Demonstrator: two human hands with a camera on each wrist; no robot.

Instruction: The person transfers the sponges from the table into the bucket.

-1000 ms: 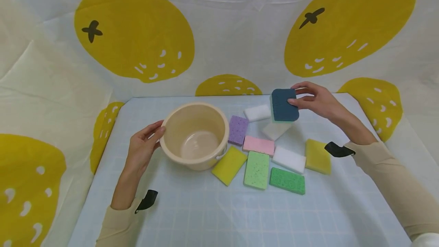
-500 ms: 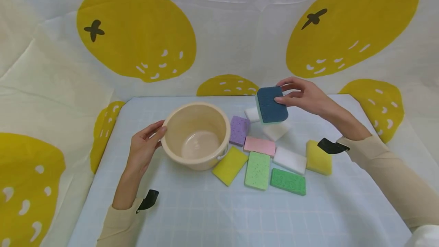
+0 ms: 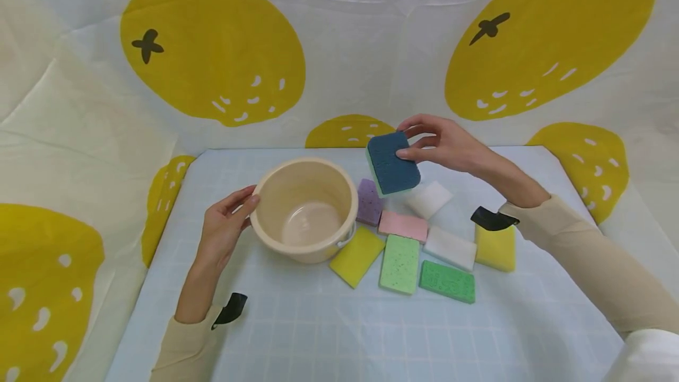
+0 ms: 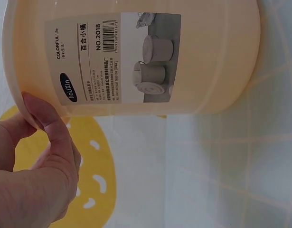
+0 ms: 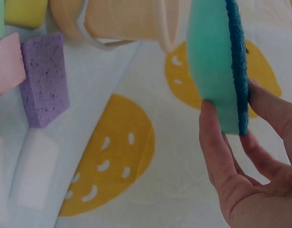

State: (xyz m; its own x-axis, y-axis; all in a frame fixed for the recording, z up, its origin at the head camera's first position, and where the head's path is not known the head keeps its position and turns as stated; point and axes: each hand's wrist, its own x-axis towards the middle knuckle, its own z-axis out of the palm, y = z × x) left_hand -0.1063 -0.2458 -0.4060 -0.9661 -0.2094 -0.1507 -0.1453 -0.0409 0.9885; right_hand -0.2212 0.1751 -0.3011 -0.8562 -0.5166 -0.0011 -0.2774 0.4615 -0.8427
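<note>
My left hand [image 3: 228, 226] pinches the left rim of a cream plastic bucket [image 3: 278, 246], thumb on the inside edge. In the left wrist view a printed label [image 4: 115, 59] shows on the bucket's outer wall. My right hand [image 3: 442, 145] holds a scouring sponge [image 3: 392, 164] in the air, right of the bucket and over the back sponges. Its dark blue scouring side faces up in the head view, and its mint green foam [image 5: 212, 61] shows in the right wrist view. Thumb and fingers grip it by one end.
Close to the bucket's right side lie a purple sponge [image 3: 368, 202] and a yellow sponge [image 3: 356, 257]. Around them are pink [image 3: 403, 226], light green [image 3: 399, 264] and green sponges [image 3: 447, 281], white blocks [image 3: 450, 247] and another yellow sponge [image 3: 495, 247], partly behind the sleeve.
My right hand has carried the scouring sponge leftward toward the bucket, tilting it a little. It now covers the white block at the back. My left hand and the bucket stay put.
</note>
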